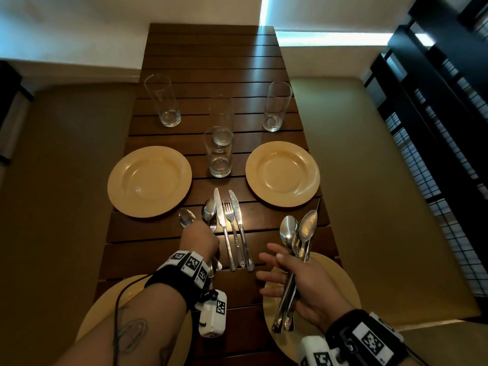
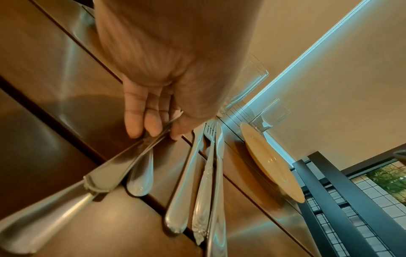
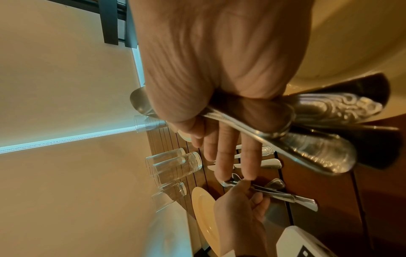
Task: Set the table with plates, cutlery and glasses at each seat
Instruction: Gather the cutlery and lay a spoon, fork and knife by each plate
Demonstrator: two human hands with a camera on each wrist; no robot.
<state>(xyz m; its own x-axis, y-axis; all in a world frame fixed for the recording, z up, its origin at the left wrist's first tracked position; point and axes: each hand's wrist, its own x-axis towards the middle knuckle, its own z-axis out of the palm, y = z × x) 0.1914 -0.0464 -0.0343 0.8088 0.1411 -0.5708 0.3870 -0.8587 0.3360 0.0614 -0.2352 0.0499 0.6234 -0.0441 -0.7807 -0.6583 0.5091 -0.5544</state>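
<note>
On the dark slatted table, my left hand grips a few pieces of cutlery lying on the wood. Two spoon bowls stick out beyond its knuckles. In the left wrist view its fingertips pinch the handles. Beside it lie two knives with a fork between them. My right hand hovers over the near right plate, its thumb clamping a bundle of spoons against the palm, fingers stretched out. The bundle's handles fill the right wrist view.
Two yellow plates sit at the far seats. A third plate lies under my left forearm. Several tall clear glasses stand beyond: two at the table's sides and two in the middle. A dark railing runs on the right.
</note>
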